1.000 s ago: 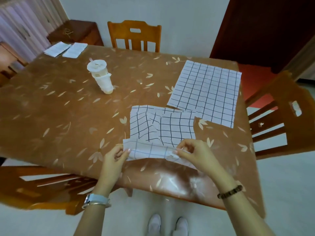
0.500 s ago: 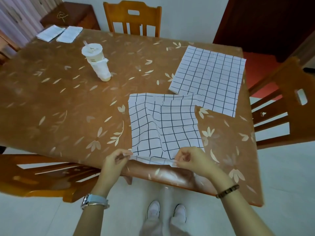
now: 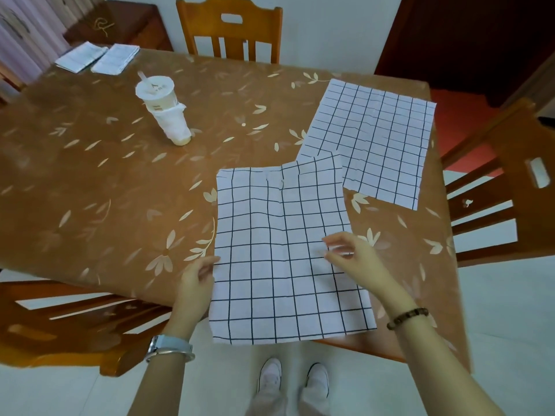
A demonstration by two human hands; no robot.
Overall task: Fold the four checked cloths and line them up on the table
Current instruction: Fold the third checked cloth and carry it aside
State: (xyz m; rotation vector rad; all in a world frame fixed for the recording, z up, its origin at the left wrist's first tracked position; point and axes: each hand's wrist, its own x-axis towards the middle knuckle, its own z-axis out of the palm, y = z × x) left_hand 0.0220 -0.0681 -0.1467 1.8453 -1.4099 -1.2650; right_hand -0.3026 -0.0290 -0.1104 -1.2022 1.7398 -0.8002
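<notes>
A white checked cloth [image 3: 279,250] lies spread flat in front of me, its near edge hanging over the table's front edge. My left hand [image 3: 196,279] holds its left edge about halfway along. My right hand [image 3: 350,255] hovers, blurred, over the cloth's right edge with fingers loosely spread. A second checked cloth [image 3: 372,139] lies flat at the back right, its near corner tucked under the first. Two folded checked cloths [image 3: 81,57] [image 3: 115,58] lie side by side at the far left corner.
The brown leaf-patterned table [image 3: 105,190] carries a lidded drink cup [image 3: 163,111] with a napkin round it, left of centre. Wooden chairs stand at the far side [image 3: 229,28], the right [image 3: 504,187] and the near left [image 3: 66,322].
The near cloth, bunched and pinched at its near edge before, has been pulled toward me and now lies flat. Both hands have left the near edge and moved up to its sides.
</notes>
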